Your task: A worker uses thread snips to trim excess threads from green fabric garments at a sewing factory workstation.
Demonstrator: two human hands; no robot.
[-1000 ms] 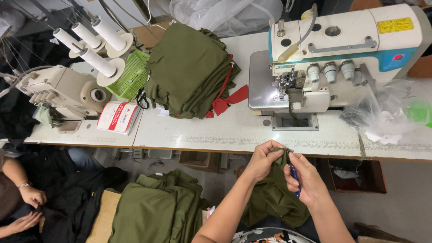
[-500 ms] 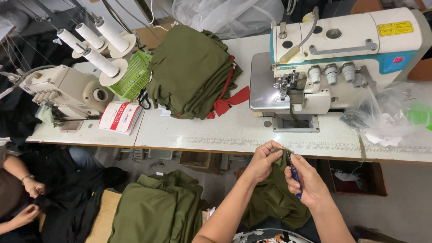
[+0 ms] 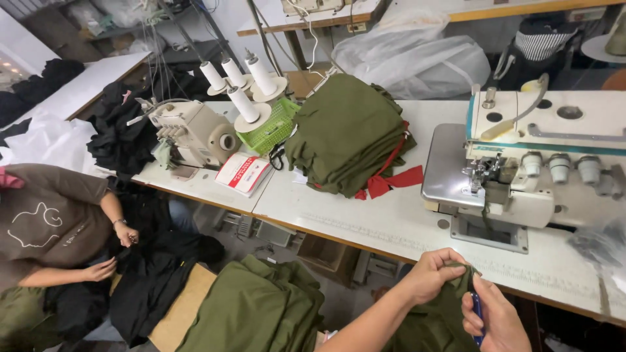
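Observation:
My left hand [image 3: 435,272] pinches the top edge of an olive green cloth piece [image 3: 435,321] held just below the table's front edge. My right hand [image 3: 493,315] is closed around a small blue-handled tool [image 3: 478,317], right beside the pinched edge. Straight ahead on the white table [image 3: 385,225] stands a white and grey overlock sewing machine [image 3: 535,166]. The lower part of the cloth hangs out of view.
A stack of folded olive cloth [image 3: 349,133] tied with a red strip [image 3: 391,179] lies mid-table. Left of it are a green basket [image 3: 267,125], thread cones [image 3: 238,81] and a second machine [image 3: 189,133]. More olive cloth [image 3: 257,309] is piled below. A seated person [image 3: 55,225] handles black fabric.
The view has swung left and down, so the table, machine and seated person sit further right and larger in frame. My hands keep the same grip on cloth and tool.

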